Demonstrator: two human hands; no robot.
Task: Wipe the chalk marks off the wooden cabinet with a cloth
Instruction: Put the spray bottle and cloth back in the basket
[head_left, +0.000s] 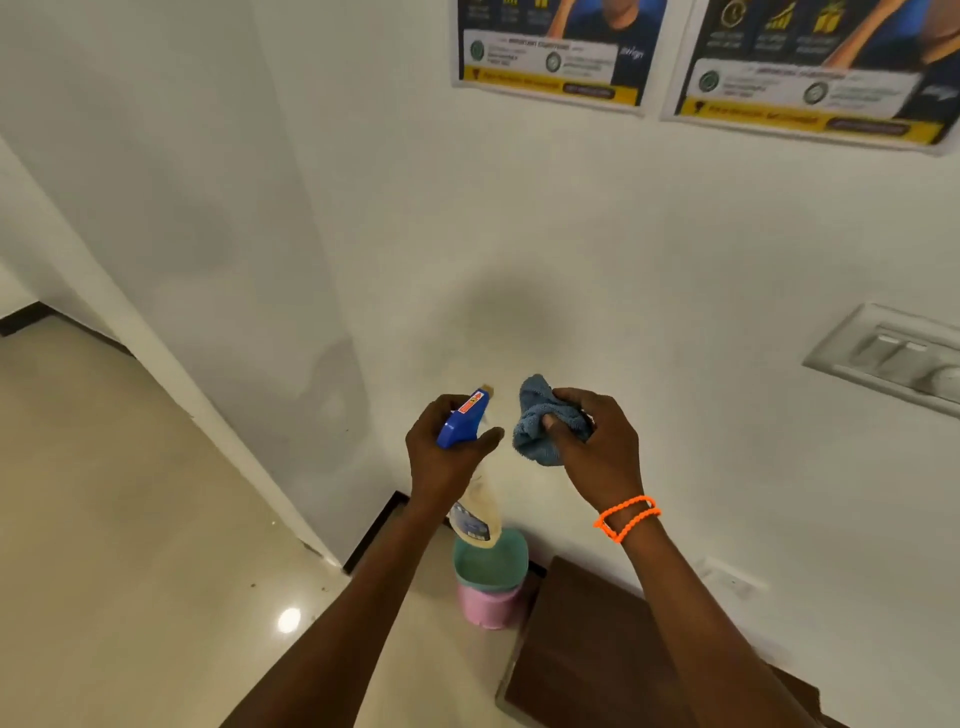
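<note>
Dark wooden cabinet (597, 649) stood low at my right against the white wall (519, 234), its top showing no chalk I could make out, my left hand (447, 457) gripped a spray bottle (470, 467), my right hand (597, 447) clutched a crumpled blue cloth (540, 421) held up before the wall

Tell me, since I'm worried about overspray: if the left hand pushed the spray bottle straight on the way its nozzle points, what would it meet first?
Probably the white wall. The left hand aims the spray bottle up and forward, just left of the blue cloth in the right hand; depth is unclear.
</note>
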